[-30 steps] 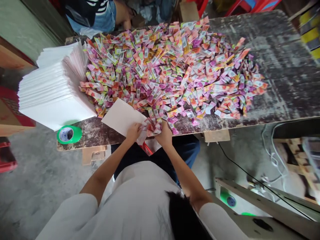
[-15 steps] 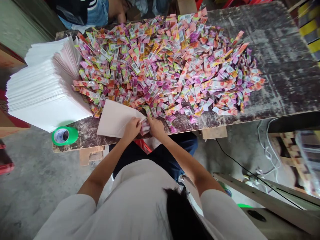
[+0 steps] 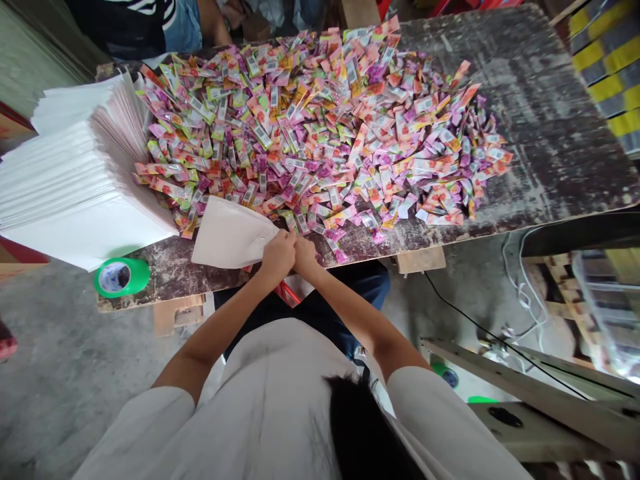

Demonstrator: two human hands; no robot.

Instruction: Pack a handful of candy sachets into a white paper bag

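Observation:
A flat white paper bag (image 3: 227, 235) lies at the table's near edge, its closed end to the left. My left hand (image 3: 278, 256) is closed on the bag's right end. My right hand (image 3: 306, 257) is pressed against the left one, fingers closed at that same end of the bag. The fingertips and whatever lies between them are hidden. Just beyond the hands spreads a wide heap of small, colourful candy packets (image 3: 320, 147), pink, purple, orange and green, some with barcodes.
A tall stack of white paper bags (image 3: 75, 180) stands on the table's left end. A roll of green tape (image 3: 136, 275) sits at the near left corner. Across the worn dark table (image 3: 540, 87) part of another person (image 3: 183, 30) shows. Cables (image 3: 465, 318) run on the right.
My hands have come together, covering the bag's mouth and the pinkish packets that showed between them. The bag's right end is now more gathered. The view has shifted slightly.

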